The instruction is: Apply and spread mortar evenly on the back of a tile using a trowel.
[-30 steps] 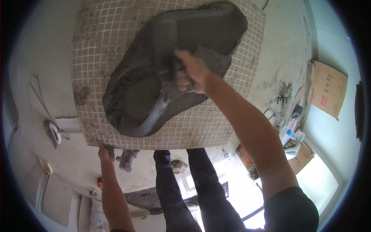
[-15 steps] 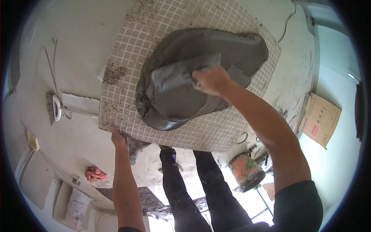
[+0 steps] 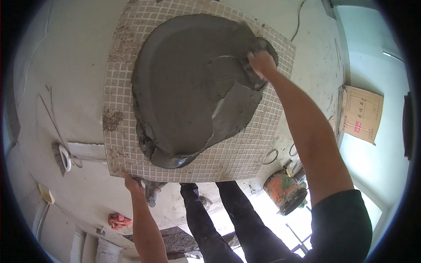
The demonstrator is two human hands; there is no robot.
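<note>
On my feed the strongest light sits at the lower right, where the area behind the dark trousers (image 3: 250,219) burns out to white and I lose its detail. The right-hand wall (image 3: 366,52) looks pale and cool; the left side reads dimmer and greyer. The tiled panel (image 3: 237,162) is softly lit, with a wet glint on the lower lip of the grey paste (image 3: 184,79). I get blur on the right hand (image 3: 262,65) and its tool (image 3: 249,74). Fisheye distortion bows the panel's edges, and the corners fall to black with a bluish fringe.
</note>
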